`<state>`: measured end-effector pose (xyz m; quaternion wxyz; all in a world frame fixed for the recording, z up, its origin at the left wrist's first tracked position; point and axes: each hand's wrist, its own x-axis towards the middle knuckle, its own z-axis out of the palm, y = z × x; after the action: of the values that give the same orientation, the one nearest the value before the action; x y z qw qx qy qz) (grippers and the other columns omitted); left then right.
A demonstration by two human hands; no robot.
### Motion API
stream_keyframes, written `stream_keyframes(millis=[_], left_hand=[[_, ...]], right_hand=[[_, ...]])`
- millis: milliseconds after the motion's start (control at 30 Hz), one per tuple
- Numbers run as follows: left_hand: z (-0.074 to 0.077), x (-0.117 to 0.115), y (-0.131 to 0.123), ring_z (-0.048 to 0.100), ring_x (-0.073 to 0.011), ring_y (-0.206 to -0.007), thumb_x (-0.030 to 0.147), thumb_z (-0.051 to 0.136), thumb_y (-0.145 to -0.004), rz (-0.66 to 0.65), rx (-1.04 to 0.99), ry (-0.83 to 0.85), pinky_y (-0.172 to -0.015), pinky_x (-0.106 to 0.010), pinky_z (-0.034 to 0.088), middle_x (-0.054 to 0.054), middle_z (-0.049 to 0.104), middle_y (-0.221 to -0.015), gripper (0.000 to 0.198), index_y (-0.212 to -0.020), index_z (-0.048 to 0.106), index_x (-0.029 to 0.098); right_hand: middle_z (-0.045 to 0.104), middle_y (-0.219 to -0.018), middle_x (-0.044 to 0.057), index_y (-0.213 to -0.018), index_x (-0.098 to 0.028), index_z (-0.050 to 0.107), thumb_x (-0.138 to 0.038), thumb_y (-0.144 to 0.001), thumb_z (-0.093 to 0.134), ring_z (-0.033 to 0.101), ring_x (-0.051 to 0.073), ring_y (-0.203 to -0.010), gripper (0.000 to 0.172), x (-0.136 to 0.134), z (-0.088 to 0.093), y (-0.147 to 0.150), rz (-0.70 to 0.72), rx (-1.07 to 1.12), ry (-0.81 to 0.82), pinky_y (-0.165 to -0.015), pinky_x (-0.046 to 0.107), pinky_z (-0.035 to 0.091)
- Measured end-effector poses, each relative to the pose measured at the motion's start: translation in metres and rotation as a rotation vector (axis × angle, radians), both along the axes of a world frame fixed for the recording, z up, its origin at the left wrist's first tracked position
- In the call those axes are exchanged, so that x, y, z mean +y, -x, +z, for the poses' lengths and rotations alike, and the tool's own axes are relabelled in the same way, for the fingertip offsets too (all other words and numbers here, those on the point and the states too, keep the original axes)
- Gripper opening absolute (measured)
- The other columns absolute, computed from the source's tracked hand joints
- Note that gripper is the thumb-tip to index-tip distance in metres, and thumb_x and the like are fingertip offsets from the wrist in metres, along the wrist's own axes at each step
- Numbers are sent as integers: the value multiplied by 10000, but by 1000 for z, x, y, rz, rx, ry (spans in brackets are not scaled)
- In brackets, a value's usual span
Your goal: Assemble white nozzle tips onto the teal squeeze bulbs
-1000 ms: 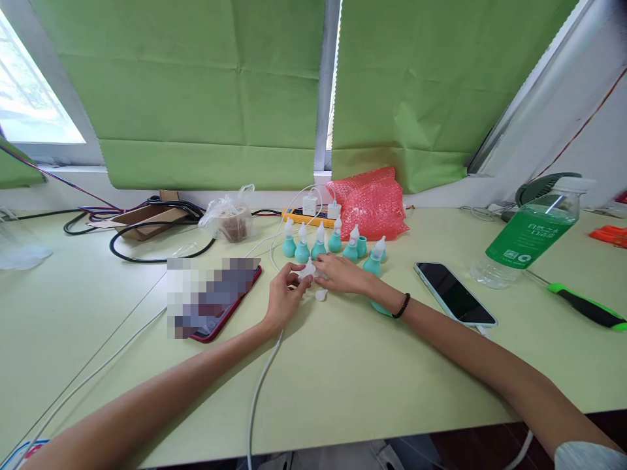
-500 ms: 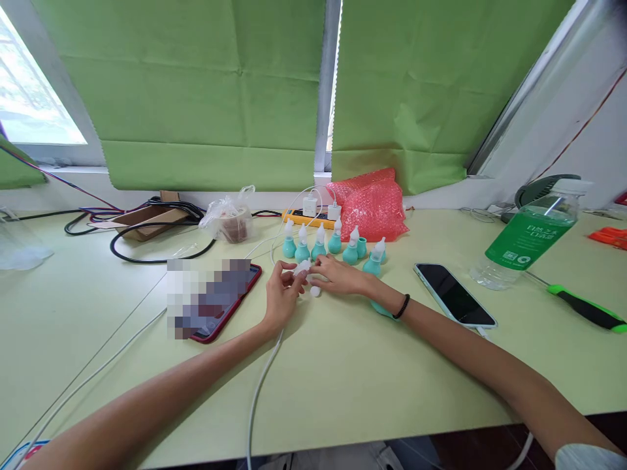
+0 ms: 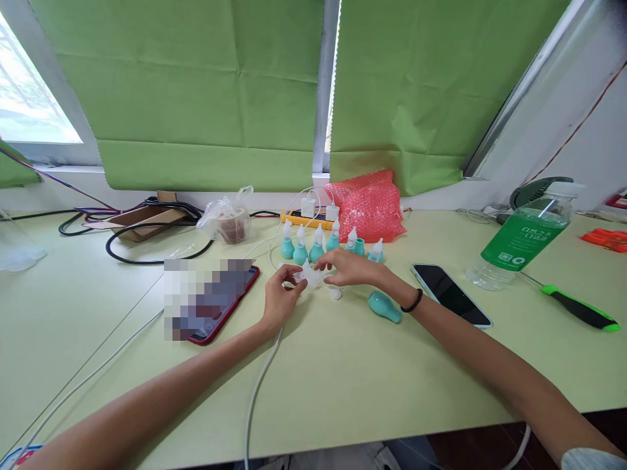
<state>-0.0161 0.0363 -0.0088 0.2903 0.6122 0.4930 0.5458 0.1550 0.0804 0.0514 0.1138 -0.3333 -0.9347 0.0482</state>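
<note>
Near the table's middle, my left hand (image 3: 280, 301) pinches the left side of a cluster of translucent white plastic pieces (image 3: 309, 277); their exact shape is blurred. Over the right side of that cluster hovers my right hand (image 3: 351, 267), fingers curved and apart, with nothing visible held. Just below it lies a small white cap-like piece (image 3: 336, 293). A teal squeeze bulb (image 3: 385, 306) rests on its side near my right wrist. Behind both hands stand several teal bulbs with translucent nozzle tips (image 3: 300, 253), plus a teal bulb with no tip (image 3: 359, 246).
A red-cased phone (image 3: 234, 307) lies left, another phone (image 3: 451, 295) right. Red bubble wrap (image 3: 369, 212) and a yellow power strip (image 3: 294, 219) sit behind. A green-labelled bottle (image 3: 524, 241) and a screwdriver (image 3: 580, 308) are at right. A white cable (image 3: 257, 391) crosses the front.
My right hand has shifted right and its fingers have spread away from my left hand. The cluster between them looks wider, and the small white piece sits farther right. The lying bulb is now uncovered.
</note>
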Motion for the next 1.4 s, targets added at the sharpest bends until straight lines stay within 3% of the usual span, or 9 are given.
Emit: stream_keyframes(millis=[133, 300, 367, 500, 700, 967, 1133, 1300, 1400], left_hand=[[0, 0, 0, 462, -100, -593, 279, 558, -658, -26, -7, 1, -517, -200, 387, 29, 478, -654, 198, -829, 543, 179], [-2, 2, -1, 449, -93, -574, 314, 567, -658, -19, -17, 16, -516, -198, 389, 47, 413, -610, 224, -833, 548, 176], [-1, 1, -1, 450, -92, -572, 298, 566, -657, -20, -18, 16, -513, -196, 389, 46, 418, -613, 214, -831, 548, 175], [3, -2, -2, 456, -94, -590, 249, 561, -654, -51, 4, 7, -512, -188, 395, 33, 462, -635, 186, -823, 556, 171], [9, -8, -4, 507, -102, -634, 269, 578, -653, -58, 32, 24, -558, -204, 423, 0, 552, -712, 225, -847, 563, 157], [9, -8, -5, 534, -113, -660, 293, 581, -663, -83, 44, 48, -587, -221, 435, -16, 590, -740, 239, -855, 564, 152], [10, -9, -4, 538, -121, -698, 282, 571, -678, -111, 26, 28, -580, -218, 435, -21, 589, -771, 218, -861, 558, 163], [14, -14, -6, 549, -126, -725, 297, 589, -681, -214, -17, 10, -626, -229, 441, -27, 597, -790, 239, -875, 576, 159], [22, -19, -9, 560, -137, -717, 291, 621, -658, -340, -134, 92, -635, -246, 453, -43, 611, -775, 301, -913, 583, 137]], right_hand=[[624, -929, 48, -963, -187, 590, -211, -682, 548, 571, 183, -790, 285, -3, 33, -20, -125, 206, -131, -706, 313, 446], [635, -859, 52, -885, -174, 612, -187, -681, 525, 580, 168, -721, 222, 16, 73, -89, -378, 486, -353, -640, 295, 477], [631, -857, 55, -905, -176, 605, -189, -633, 577, 575, 172, -695, 274, 27, 64, -117, -468, 440, -308, -615, 300, 481], [601, -960, 79, -1023, -173, 542, -296, -565, 668, 570, 197, -786, 491, 40, 14, -141, -395, 245, 142, -608, 292, 491], [600, -830, 65, -928, -160, 539, -356, -655, 585, 565, 153, -678, 339, 41, -35, -134, -519, 362, 157, -619, 283, 479], [574, -756, 35, -739, -168, 492, -358, -569, 650, 566, 161, -676, 300, 45, -47, -124, -529, 549, 47, -609, 286, 477], [522, -818, 49, -863, -177, 487, -368, -654, 576, 524, 162, -712, 297, 24, -34, -105, -627, 837, -290, -572, 278, 478], [472, -877, 60, -890, -189, 477, -279, -690, 532, 506, 161, -740, 226, -33, -17, -61, -322, 785, -324, -537, 247, 455], [513, -866, 55, -898, -193, 458, -206, -687, 505, 517, 174, -795, 217, -58, -21, -39, -112, 594, -252, -677, 287, 444]])
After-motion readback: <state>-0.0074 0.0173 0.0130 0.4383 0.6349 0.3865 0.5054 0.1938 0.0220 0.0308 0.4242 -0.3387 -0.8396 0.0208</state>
